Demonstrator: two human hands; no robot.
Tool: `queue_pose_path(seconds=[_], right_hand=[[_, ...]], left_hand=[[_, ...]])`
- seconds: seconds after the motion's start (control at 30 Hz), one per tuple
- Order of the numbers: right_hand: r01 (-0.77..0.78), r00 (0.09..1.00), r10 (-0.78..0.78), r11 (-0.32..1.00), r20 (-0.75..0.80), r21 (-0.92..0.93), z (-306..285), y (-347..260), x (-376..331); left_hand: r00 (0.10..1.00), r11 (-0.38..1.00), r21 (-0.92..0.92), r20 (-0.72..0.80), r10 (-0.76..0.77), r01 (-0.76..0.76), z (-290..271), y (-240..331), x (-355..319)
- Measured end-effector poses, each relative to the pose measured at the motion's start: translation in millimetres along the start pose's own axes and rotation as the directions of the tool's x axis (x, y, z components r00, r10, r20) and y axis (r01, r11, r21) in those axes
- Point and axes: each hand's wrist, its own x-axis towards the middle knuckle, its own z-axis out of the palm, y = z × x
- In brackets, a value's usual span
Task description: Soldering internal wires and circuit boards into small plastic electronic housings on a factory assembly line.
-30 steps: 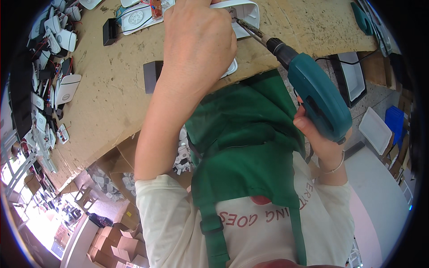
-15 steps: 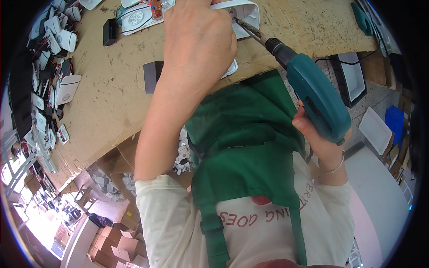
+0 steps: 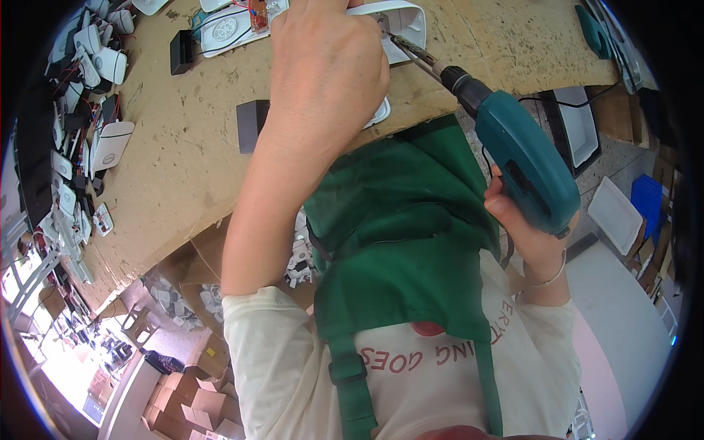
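At the far edge of the view, my left hand (image 3: pixel 326 77) is closed over a white plastic housing (image 3: pixel 414 22); its fingertips are mostly hidden behind the hand. My right hand (image 3: pixel 529 240) grips the handle of a teal power drill (image 3: pixel 524 158) with a black chuck. The drill slants up and leftward, its long thin bit reaching into the open housing beside my left fingers. What the bit's tip touches is too small to make out. Left of my hand lies a white casing (image 3: pixel 224 31) with a round patterned grille, wires and a reddish-brown circuit board (image 3: pixel 257 15).
Two black blocks (image 3: pixel 251 126) (image 3: pixel 181 53) sit on the worn brown table (image 3: pixel 176 147). Piled along its left side are white casings (image 3: pixel 111 143) with wires. A teal tool (image 3: pixel 592 31) lies at the far right. Below stand cardboard boxes (image 3: pixel 202 400) and a tray (image 3: pixel 579 125).
The drill's body and my right hand have shifted slightly to the right, while the bit stays inside the housing. My left hand has hardly moved.
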Motion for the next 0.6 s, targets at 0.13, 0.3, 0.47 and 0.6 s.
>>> queue_pose_path(seconds=[0.13, 0.3, 0.47, 0.6], right_hand=[[-0.050, 0.999, 0.050, 0.992, 0.003, 0.119, 0, -5, 0], [-0.071, 0.996, 0.066, 0.993, 0.062, 0.090, -10, -5, -2], [-0.090, 0.994, 0.109, 0.913, -0.025, 0.398, -5, -8, -3], [-0.082, 0.995, 0.101, 0.913, -0.025, 0.401, -10, -5, -3]], left_hand=[[1.000, 1.000, -0.003, -0.007, 0.003, -0.003, 0, -2, -1], [0.999, 1.000, -0.003, -0.024, 0.022, -0.022, 3, -7, -1], [0.999, 0.999, -0.002, -0.035, 0.038, -0.038, 3, -12, -2], [1.000, 0.998, -0.056, -0.025, -0.017, 0.015, 4, -15, -2]])
